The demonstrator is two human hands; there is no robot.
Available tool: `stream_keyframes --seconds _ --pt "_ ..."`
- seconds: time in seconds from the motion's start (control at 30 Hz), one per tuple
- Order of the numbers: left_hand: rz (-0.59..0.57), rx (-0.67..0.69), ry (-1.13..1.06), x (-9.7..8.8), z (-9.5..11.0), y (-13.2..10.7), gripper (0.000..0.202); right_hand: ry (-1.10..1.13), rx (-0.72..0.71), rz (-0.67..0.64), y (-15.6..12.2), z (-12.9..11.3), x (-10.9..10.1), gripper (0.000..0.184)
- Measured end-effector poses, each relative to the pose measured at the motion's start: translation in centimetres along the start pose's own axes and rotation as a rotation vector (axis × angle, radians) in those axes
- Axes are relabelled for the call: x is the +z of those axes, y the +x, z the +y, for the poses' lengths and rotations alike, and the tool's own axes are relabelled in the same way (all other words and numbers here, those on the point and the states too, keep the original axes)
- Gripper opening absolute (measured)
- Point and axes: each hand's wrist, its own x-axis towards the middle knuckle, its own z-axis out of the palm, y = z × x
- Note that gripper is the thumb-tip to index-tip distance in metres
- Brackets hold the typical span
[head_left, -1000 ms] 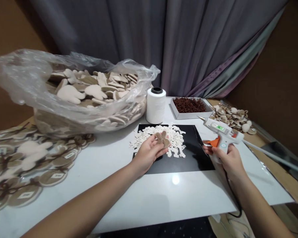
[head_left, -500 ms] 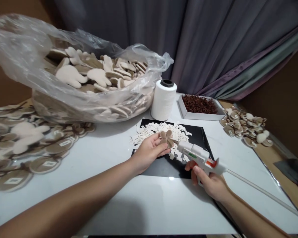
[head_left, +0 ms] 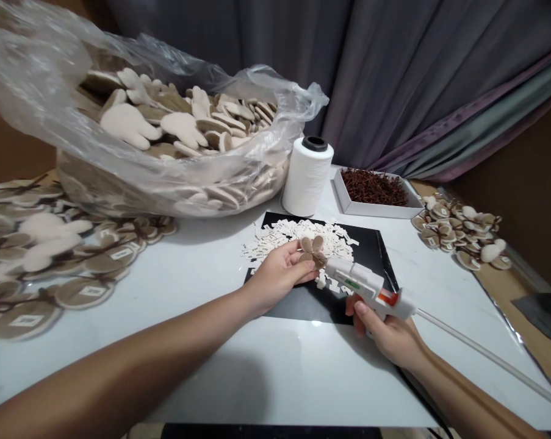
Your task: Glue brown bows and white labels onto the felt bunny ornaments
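Over a black mat point(head_left: 302, 305) on a white table point(head_left: 284, 378), a small brown felt flower point(head_left: 312, 251) is held up in the left hand point(head_left: 277, 274). That hand is turned palm up, with the fingers lightly curled and the grip kept narrow, so the flower is pinched at the fingertips rather than closed inside the fist. Its petals are spread above the fingers. A white glue gun point(head_left: 364, 286) is gripped in the right hand point(head_left: 385, 332), with the fingers wrapped closely around the handle, which is mostly hidden by them. The nozzle is pointed at the middle of the flower and appears to touch it or sit just beside it. A long pale rod point(head_left: 486, 356) is seen running from the back of the gun toward the lower right. Under both hands, white paper scraps point(head_left: 284, 235) are heaped on the mat. Behind the mat stands a spool of white thread point(head_left: 307, 177), with a white box point(head_left: 376, 210) of brown strands point(head_left: 373, 188) to its right. A clear plastic bag point(head_left: 41, 73) packed with beige felt shapes point(head_left: 129, 125) is placed at the back left, and finished felt ornaments point(head_left: 92, 292) are laid out at the left of the table.
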Motion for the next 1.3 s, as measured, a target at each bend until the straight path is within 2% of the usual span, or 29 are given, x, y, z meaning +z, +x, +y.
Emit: stream_keyframes --seconds 0.27,0.67,0.93,1.3 --pt "-0.016 0.011 -0.006 -0.13 -0.1 -0.01 0.03 -0.009 0.019 0.009 -0.12 0.18 0.03 0.035" --pt "0.062 -0.023 0.004 0.21 0.23 -0.11 0.029 -0.001 0.043 0.034 -0.2 -0.18 -0.28 0.038" --pt "0.071 -0.022 -0.013 0.24 0.35 -0.12 0.031 -0.01 0.055 0.048 0.03 -0.27 -0.22 0.039" --pt "0.06 0.012 -0.031 0.3 0.34 -0.12 0.027 0.024 0.024 0.112 -0.05 0.09 0.34 0.033"
